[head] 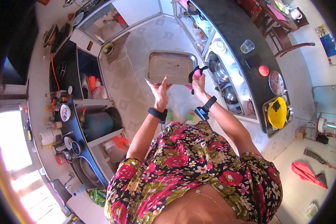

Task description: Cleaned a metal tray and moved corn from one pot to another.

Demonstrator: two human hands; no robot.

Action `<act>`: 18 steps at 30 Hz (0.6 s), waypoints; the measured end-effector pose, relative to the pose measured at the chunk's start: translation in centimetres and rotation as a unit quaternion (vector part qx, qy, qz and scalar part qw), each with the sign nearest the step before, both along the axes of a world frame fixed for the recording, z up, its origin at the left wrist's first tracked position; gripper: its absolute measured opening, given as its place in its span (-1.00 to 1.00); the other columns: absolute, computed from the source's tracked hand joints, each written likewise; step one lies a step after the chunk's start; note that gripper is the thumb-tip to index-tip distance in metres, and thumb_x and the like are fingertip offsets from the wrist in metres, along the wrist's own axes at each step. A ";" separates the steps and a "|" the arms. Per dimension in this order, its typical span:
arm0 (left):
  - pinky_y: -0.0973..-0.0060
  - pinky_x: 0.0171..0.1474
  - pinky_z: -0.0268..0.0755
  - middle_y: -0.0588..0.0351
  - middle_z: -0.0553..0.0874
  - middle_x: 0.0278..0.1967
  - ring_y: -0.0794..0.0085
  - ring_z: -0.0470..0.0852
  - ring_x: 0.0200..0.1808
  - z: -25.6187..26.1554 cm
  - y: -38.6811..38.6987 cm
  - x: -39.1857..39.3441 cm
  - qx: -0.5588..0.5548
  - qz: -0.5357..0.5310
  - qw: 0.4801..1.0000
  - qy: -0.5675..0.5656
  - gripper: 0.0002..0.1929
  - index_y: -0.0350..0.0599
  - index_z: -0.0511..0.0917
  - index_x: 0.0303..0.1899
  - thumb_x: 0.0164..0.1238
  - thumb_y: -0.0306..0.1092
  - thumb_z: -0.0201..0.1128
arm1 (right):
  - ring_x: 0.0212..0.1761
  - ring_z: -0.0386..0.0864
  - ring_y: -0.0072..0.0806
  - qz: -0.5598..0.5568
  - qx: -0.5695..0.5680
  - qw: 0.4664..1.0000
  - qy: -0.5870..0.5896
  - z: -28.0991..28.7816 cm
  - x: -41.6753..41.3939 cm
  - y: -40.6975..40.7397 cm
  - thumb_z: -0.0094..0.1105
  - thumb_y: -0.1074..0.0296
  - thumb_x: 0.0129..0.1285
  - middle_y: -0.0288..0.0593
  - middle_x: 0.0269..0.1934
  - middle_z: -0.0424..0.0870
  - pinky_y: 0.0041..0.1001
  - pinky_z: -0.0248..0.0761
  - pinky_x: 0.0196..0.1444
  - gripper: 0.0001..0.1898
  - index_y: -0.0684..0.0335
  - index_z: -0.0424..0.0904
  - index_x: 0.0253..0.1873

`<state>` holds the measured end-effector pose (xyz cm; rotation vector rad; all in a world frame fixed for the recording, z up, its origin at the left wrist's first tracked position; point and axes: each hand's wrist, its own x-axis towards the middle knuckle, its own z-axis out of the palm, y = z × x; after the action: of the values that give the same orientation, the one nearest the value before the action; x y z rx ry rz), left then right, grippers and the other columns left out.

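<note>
A rectangular metal tray (172, 67) with a raised rim is held up in front of me, above the tiled floor. A few dark specks lie on its flat bottom. My left hand (160, 91) grips the near edge at the left, its thumb over the rim and its fingers partly hidden underneath. At the tray's near right corner, my right hand (199, 85) holds a pink and black cloth (196, 75) against the rim. Both wrists wear dark bands.
To the right runs a black countertop (232, 39) over open shelves of pots, bearing a glass (247, 46), a red round fruit (263, 70) and a yellow basin (277, 113). At the left are a sink (85, 170), a gas cylinder (98, 123) and a bowl (65, 112).
</note>
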<state>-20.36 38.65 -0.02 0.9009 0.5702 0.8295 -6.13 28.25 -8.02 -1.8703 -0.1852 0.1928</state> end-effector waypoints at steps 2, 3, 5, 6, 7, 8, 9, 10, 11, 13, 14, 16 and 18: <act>0.36 -0.19 0.66 -0.03 0.45 0.08 0.27 0.62 -0.08 -0.5 0.7 -0.1 -0.011 0.008 1.000 0.018 -0.32 0.10 0.01 0.27 0.22 -0.62 0.19 | -0.17 0.54 -0.02 0.008 -0.011 1.000 0.003 -0.5 0.5 -0.9 0.10 0.26 0.31 0.19 -0.22 0.51 -0.19 0.36 -0.12 -0.64 0.45 0.26 -0.04; 0.40 -0.24 0.66 -0.03 0.45 0.06 0.29 0.63 -0.11 -0.6 1.1 -0.3 0.015 -0.005 0.999 0.029 -0.33 0.10 0.03 0.26 0.20 -0.61 0.18 | -0.17 0.55 0.02 0.049 -0.058 0.997 0.016 -0.2 0.7 -1.4 0.09 0.21 0.32 0.23 -0.23 0.51 -0.17 0.37 -0.13 -0.61 0.46 0.26 -0.04; 0.44 -0.28 0.67 -0.03 0.45 0.05 0.31 0.63 -0.14 -0.8 2.1 -0.8 0.042 -0.013 0.998 0.041 -0.34 0.09 0.04 0.25 0.19 -0.60 0.17 | -0.17 0.56 0.06 0.094 -0.105 0.990 0.029 0.5 1.0 -1.4 0.07 0.16 0.33 0.27 -0.23 0.52 -0.16 0.38 -0.13 -0.58 0.47 0.25 -0.04; 0.43 -0.30 0.67 -0.02 0.46 0.04 0.32 0.63 -0.16 -0.3 2.2 -0.9 0.063 -0.029 0.995 0.070 -0.35 0.08 0.05 0.25 0.18 -0.59 0.16 | -0.18 0.57 0.08 0.072 -0.112 0.991 0.001 0.7 1.4 -1.4 0.05 0.12 0.33 0.28 -0.24 0.53 -0.15 0.39 -0.15 -0.56 0.48 0.26 -0.05; 0.43 -0.32 0.66 -0.01 0.46 0.03 0.33 0.63 -0.18 0.2 2.4 -1.0 0.084 -0.045 0.990 0.099 -0.36 0.07 0.06 0.24 0.17 -0.58 0.15 | -0.19 0.58 0.10 0.051 -0.120 0.991 -0.026 1.0 1.8 -1.4 0.04 0.09 0.33 0.29 -0.25 0.54 -0.14 0.40 -0.17 -0.53 0.50 0.26 -0.05; 0.43 -0.32 0.66 -0.01 0.46 0.03 0.33 0.63 -0.18 0.7 2.5 -1.3 0.084 -0.045 0.990 0.100 -0.36 0.07 0.06 0.24 0.17 -0.58 0.15 | -0.20 0.59 0.11 0.048 -0.098 0.993 -0.037 1.4 2.6 -1.5 0.04 0.08 0.33 0.28 -0.27 0.56 -0.13 0.41 -0.20 -0.53 0.50 0.27 -0.05; 0.45 -0.34 0.66 0.01 0.48 0.01 0.35 0.64 -0.20 1.2 2.7 -1.6 0.082 -0.066 0.991 0.087 -0.38 0.07 0.09 0.23 0.17 -0.58 0.13 | -0.22 0.60 0.05 0.039 -0.107 0.991 -0.074 1.8 3.6 -1.3 0.06 0.10 0.33 0.24 -0.32 0.56 -0.16 0.41 -0.21 -0.55 0.49 0.27 -0.08; 0.46 -0.36 0.65 0.03 0.50 -0.01 0.36 0.64 -0.21 1.7 3.0 -1.8 0.079 -0.086 0.990 0.075 -0.40 0.06 0.11 0.22 0.17 -0.58 0.12 | -0.23 0.60 0.00 0.067 -0.102 0.989 -0.088 2.0 4.1 -1.6 0.07 0.10 0.33 0.23 -0.32 0.56 -0.19 0.41 -0.21 -0.56 0.48 0.28 -0.09; 0.46 -0.36 0.65 0.03 0.50 -0.01 0.36 0.64 -0.21 2.2 3.7 -2.0 0.080 -0.087 0.990 0.074 -0.40 0.06 0.11 0.22 0.17 -0.58 0.12 | -0.23 0.60 -0.05 0.095 -0.097 0.986 -0.101 2.2 4.7 -2.0 0.09 0.10 0.32 0.21 -0.32 0.56 -0.22 0.41 -0.21 -0.56 0.46 0.28 -0.09; 0.48 -0.40 0.63 0.07 0.54 -0.05 0.40 0.65 -0.22 2.9 5.7 -3.0 0.079 -0.122 0.984 0.107 -0.46 0.05 0.19 0.18 0.17 -0.59 0.12 | -0.26 0.58 -0.15 0.165 -0.087 0.975 -0.124 3.0 5.3 -2.4 0.11 0.14 0.33 0.14 -0.32 0.56 -0.26 0.40 -0.23 -0.61 0.41 0.28 -0.09; 0.51 -0.36 0.62 0.10 0.57 -0.06 0.43 0.64 -0.20 3.0 6.5 -3.8 0.077 -0.150 0.981 0.099 -0.41 0.07 0.19 0.26 0.19 -0.57 0.13 | -0.26 0.58 -0.18 0.261 -0.068 0.954 -0.128 3.8 5.3 -2.7 0.11 0.16 0.34 0.12 -0.31 0.57 -0.28 0.40 -0.24 -0.64 0.39 0.28 -0.08; 0.53 -0.33 0.61 0.12 0.57 -0.05 0.45 0.64 -0.18 4.8 7.0 -4.2 0.091 -0.185 0.970 0.128 -0.35 0.10 0.15 0.31 0.19 -0.56 0.14 | -0.25 0.60 -0.17 0.391 -0.079 0.910 -0.115 5.3 5.3 -2.8 0.08 0.23 0.36 0.10 -0.30 0.59 -0.28 0.42 -0.24 -0.69 0.35 0.26 -0.06; 0.56 -0.27 0.58 0.15 0.56 -0.01 0.50 0.61 -0.15 5.2 7.5 -4.1 0.129 -0.260 0.942 0.166 -0.22 0.18 0.03 0.44 0.21 -0.55 0.16 | -0.26 0.61 -0.13 0.390 -0.089 0.909 -0.112 6.0 4.8 -2.2 0.08 0.23 0.36 0.12 -0.30 0.59 -0.27 0.42 -0.24 -0.68 0.36 0.25 -0.06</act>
<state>-24.45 46.20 5.21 1.3740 0.4838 0.2711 -1.32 26.06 -2.06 -1.9050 -1.1112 0.5554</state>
